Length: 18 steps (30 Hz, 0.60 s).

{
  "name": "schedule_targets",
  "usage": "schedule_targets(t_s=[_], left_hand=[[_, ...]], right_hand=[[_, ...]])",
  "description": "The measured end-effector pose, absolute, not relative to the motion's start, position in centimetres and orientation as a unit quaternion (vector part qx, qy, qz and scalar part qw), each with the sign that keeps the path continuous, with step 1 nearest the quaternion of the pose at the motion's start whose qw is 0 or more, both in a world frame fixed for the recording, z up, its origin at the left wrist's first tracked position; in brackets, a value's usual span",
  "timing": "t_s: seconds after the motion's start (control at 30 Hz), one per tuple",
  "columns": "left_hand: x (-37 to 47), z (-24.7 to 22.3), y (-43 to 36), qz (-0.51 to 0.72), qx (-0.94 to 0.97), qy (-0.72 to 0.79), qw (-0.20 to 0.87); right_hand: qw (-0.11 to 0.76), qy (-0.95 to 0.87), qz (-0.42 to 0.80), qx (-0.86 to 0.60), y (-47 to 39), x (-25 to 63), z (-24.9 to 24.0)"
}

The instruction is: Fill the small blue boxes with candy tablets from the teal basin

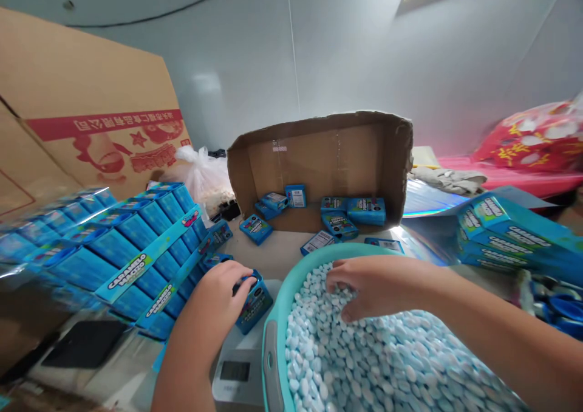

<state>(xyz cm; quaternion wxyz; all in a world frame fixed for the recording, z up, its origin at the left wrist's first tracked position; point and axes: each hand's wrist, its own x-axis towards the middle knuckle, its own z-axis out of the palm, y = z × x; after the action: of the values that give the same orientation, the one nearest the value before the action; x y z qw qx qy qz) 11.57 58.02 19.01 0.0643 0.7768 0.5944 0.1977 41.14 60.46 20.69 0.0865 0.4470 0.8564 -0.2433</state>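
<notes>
My left hand is closed round the top of a small blue candy box, which stands over a white digital scale. To the right of the scale is a teal basin full of pale blue and white oval candies. Inside the basin, my right hand rests on the candies with its fingers curled and thumb apart; fingertips partly sink among them, and whether it grips any is hidden.
Behind the basin, an open cardboard box lies on its side with several blue boxes in and before it. Stacked blue display cartons stand left, more blue cartons right. A large printed carton rises at the left.
</notes>
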Motion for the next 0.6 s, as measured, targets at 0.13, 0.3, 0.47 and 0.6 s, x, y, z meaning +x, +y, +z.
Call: schedule_targets(t_s=[0.13, 0.3, 0.47, 0.6], left_hand=[[11.5, 18.7, 58.0, 0.214, 0.783, 0.582, 0.052], [11.5, 18.4, 58.0, 0.225, 0.792, 0.567, 0.026], [12.1, 18.9, 57.9, 0.216, 0.798, 0.562, 0.015], [12.5, 19.3, 57.8, 0.203, 0.801, 0.563, 0.012]], right_hand=[[0.084, 0.854, -0.247, 0.45, 60.5, 41.2, 20.5], [0.089, 0.851, -0.249, 0.453, 60.6, 41.3, 20.4], [0.074, 0.858, -0.245, 0.445, 60.6, 41.4, 20.6], [0.068, 0.861, -0.247, 0.44, 60.5, 41.4, 20.9]])
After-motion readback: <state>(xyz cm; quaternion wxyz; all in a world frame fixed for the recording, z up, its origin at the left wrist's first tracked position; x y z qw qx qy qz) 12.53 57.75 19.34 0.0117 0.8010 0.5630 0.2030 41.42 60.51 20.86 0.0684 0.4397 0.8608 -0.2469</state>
